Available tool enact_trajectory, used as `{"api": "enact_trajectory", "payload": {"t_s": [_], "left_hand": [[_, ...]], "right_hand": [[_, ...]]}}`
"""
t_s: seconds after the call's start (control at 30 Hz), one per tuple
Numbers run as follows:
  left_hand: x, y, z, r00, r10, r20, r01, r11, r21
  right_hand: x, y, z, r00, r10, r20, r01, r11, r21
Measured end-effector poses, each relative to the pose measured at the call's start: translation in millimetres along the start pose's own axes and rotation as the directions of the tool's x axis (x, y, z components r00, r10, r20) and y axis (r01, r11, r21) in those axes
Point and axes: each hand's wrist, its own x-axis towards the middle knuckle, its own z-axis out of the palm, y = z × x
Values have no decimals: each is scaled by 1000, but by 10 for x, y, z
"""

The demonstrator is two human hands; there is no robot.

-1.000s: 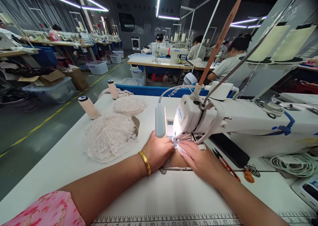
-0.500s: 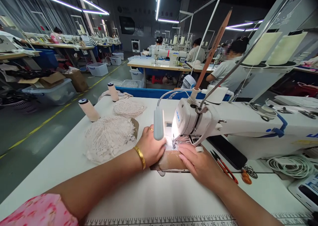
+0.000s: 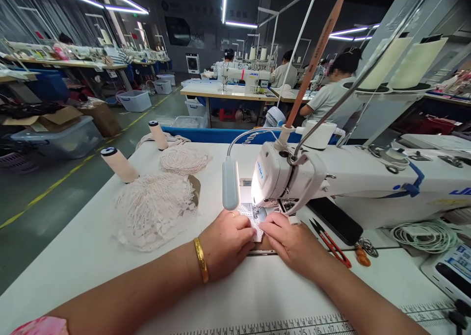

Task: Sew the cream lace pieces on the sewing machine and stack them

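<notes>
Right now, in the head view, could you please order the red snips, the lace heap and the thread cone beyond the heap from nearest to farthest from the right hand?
1. Red snips, just right of the right hand.
2. Lace heap, left, past the left hand.
3. Thread cone, far left, behind the heap.

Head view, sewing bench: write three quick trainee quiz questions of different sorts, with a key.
1. True or false: both hands pinch the white lace piece in front of the sewing machine.
2. Which wrist wears the gold bangle? A) left B) right C) neither
3. Fill in: the red-handled thread snips lie on the table to the ____ of the right hand.

Key
1. True. The left hand and the right hand meet on the lace just in front of the needle area.
2. A.
3. Right, beside the black phone.
</notes>
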Motion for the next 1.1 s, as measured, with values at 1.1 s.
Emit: {"api": "enact_trajectory", "payload": {"t_s": [1.1], "left_hand": [[-43,-78,45,992,121,23,-123,985,122]], "right_hand": [[-14,-35,-13,998,-51,-33,51,999,10]]}}
